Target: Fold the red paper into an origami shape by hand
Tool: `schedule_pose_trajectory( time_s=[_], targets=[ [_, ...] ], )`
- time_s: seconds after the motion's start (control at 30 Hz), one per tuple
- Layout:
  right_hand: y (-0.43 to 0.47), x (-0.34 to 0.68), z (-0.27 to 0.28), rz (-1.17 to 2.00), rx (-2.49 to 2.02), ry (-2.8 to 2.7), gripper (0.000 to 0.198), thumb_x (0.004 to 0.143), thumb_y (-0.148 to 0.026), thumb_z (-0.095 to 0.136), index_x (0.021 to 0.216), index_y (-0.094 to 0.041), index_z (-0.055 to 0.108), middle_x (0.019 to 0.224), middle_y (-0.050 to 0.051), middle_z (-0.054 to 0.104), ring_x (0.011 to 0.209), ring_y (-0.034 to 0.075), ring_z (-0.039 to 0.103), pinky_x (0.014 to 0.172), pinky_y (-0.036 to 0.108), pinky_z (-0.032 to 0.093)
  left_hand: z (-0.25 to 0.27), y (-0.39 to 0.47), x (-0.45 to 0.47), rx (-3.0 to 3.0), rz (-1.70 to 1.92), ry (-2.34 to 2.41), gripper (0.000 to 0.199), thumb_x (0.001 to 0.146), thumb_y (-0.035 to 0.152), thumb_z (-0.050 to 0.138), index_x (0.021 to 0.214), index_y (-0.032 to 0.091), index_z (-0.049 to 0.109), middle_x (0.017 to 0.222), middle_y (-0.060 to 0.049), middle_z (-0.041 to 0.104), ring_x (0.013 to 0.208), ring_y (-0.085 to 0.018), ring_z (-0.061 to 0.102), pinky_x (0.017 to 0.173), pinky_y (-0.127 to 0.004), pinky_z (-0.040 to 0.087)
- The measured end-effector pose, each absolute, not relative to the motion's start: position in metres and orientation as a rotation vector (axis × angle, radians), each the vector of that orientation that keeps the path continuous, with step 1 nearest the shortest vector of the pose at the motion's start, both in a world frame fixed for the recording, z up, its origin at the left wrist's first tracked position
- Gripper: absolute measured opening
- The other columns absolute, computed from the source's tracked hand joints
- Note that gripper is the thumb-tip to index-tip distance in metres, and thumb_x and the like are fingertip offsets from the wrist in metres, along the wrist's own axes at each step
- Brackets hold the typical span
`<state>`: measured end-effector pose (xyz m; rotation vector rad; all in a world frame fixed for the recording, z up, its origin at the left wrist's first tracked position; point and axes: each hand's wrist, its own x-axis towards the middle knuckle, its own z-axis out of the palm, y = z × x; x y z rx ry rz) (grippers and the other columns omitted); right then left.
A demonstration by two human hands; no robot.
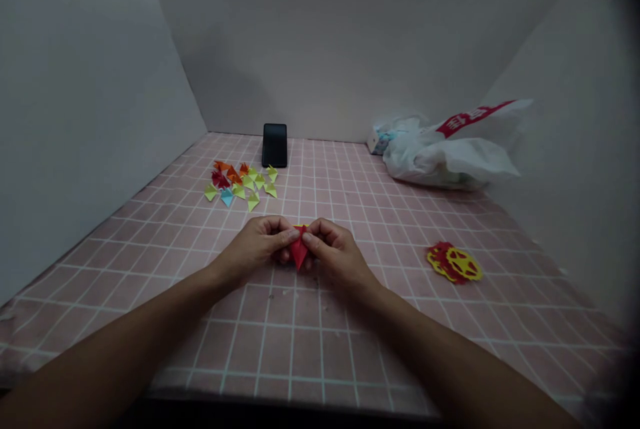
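Observation:
A small piece of folded red paper (299, 253) is held between both hands near the middle of the table, its pointed end toward me. My left hand (263, 240) pinches its left side between thumb and fingers. On the other side, my right hand (334, 247) grips it the same way, the two thumbs close together on top. A strip of yellow (301, 225) shows just behind the red paper; whether it belongs to the same piece I cannot tell. Fingers hide the paper's side edges.
Small folded paper pieces (239, 182) in yellow, orange, red and blue lie at the back left. Behind them a black phone (275, 145) stands upright. Red and yellow cut-out paper shapes (454, 262) lie at right. A white plastic bag (440, 155) and a box (379, 140) sit back right.

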<state>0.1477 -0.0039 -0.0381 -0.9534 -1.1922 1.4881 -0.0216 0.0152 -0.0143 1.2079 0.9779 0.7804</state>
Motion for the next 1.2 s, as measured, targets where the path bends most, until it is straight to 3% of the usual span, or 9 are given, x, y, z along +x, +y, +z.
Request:
schedule_pose_trajectory(
  time_s=[0.6, 1.2],
  targets=[
    [-0.0054, 0.1464, -0.0393, 1.473, -0.981, -1.166, 0.022, 0.084, -0.035, 0.068, 0.075, -0.02, 0.055, 0.058, -0.004, 0.059, 0.047, 0.009, 0.051, 0.047, 0.021, 0.039, -0.0169, 0.0173, -0.0225, 1.127, 0.798, 0.933, 0.03, 0.073, 0.04, 0.079, 0.071, 0.014, 0.065, 0.058, 0.002, 0.063, 0.053, -0.008, 0.053, 0.056, -0.021, 0.041],
    [-0.0029, 0.1477, -0.0408, 1.442, -0.99, -1.263, 0.019, 0.086, -0.031, 0.065, 0.075, -0.021, 0.054, 0.059, -0.004, 0.061, 0.049, 0.009, 0.055, 0.048, 0.023, 0.041, -0.0167, 0.0171, -0.0235, 1.077, 0.793, 0.95, 0.024, 0.071, 0.034, 0.079, 0.066, 0.015, 0.066, 0.054, 0.002, 0.062, 0.05, -0.008, 0.051, 0.052, -0.02, 0.038]
  ],
)
